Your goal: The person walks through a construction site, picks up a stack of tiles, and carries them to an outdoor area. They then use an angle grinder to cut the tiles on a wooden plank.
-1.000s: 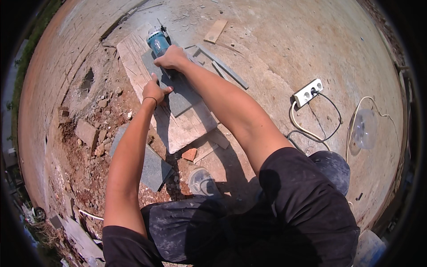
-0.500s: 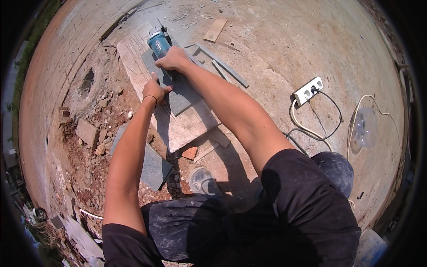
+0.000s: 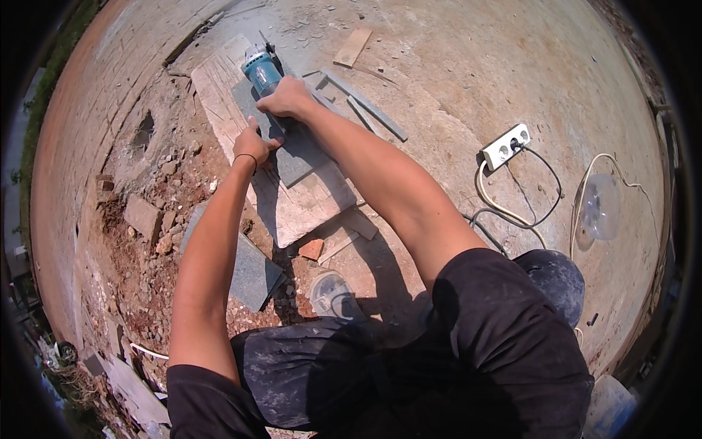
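Note:
My right hand [image 3: 286,99] is wrapped round the body of a teal angle grinder [image 3: 261,72], whose front end points away from me. The grinder is over a grey stone tile [image 3: 300,162], which lies on a pale, scored board [image 3: 303,212]. Close by on the left, my left hand [image 3: 254,144] rests on the tile's left side with thumb and fingers spread apart. A dark band circles that wrist. The right forearm covers part of the tile, and where the disc meets the stone cannot be made out.
Narrow grey offcuts [image 3: 374,115] and a small wooden piece [image 3: 353,47] lie beyond the board. On the right are a white power strip [image 3: 506,145] with looping cables and a clear plastic container [image 3: 602,207]. Rubble [image 3: 150,219] and another grey tile [image 3: 252,274] lie left and near.
Almost nothing differs. The view has shifted very slightly, while both hands and the grinder keep their places on the tile.

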Demonstrator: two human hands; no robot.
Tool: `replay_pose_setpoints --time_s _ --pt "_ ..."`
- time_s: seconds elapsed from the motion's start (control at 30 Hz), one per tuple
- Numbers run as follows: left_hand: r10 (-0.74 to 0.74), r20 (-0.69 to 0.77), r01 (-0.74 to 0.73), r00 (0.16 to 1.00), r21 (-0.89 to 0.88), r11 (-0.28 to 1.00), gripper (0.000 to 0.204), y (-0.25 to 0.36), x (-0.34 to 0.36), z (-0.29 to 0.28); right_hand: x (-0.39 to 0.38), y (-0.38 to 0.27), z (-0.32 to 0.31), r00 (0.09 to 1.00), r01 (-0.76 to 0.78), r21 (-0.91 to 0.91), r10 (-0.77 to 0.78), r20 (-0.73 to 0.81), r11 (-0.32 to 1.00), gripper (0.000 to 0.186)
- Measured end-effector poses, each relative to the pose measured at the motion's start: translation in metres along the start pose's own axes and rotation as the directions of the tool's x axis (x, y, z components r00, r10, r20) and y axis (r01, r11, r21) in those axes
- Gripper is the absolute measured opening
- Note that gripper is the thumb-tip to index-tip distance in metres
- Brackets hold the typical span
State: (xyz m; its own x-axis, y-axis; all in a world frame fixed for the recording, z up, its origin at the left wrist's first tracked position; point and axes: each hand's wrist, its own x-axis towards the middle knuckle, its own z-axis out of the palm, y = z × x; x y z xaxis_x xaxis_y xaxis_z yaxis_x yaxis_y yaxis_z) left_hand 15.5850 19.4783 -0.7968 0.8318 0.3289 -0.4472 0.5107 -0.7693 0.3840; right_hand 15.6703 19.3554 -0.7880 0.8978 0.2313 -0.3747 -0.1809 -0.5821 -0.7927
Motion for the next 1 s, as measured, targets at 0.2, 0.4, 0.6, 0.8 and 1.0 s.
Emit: replay_pose_setpoints --time_s 0.2,0.4,0.6,0.8,1.0 --pt "0.012 0.004 -0.012 1.0 0.02 1.0 0.097 0.003 -0.002 0.004 -0.008 0.008 -0.002 0.999 0.014 0.009 -0.014 -0.04 1.0 0.072" --pt "0.119 -0.074 -0.094 0.99 0.278 0.956 0.097 -0.021 0.02 0.002 -0.014 -0.002 0.0 0.999 0.023 -0.013 -0.024 -0.031 1.0 0.076" --pt "0.045 0.017 -0.046 0.999 0.074 0.996 0.101 -0.005 0.007 0.007 -0.012 0.015 -0.001 0.997 0.014 -0.023 -0.016 -0.071 1.0 0.072" --pt "0.122 -0.043 -0.109 0.992 0.233 0.966 0.103 -0.017 0.018 0.004 -0.017 0.011 0.001 0.997 0.044 -0.029 -0.046 -0.065 0.999 0.073" --pt "0.131 -0.036 -0.117 0.991 0.265 0.957 0.105 -0.02 0.024 0.008 -0.021 0.018 0.001 0.996 0.039 -0.029 -0.041 -0.075 0.999 0.074"
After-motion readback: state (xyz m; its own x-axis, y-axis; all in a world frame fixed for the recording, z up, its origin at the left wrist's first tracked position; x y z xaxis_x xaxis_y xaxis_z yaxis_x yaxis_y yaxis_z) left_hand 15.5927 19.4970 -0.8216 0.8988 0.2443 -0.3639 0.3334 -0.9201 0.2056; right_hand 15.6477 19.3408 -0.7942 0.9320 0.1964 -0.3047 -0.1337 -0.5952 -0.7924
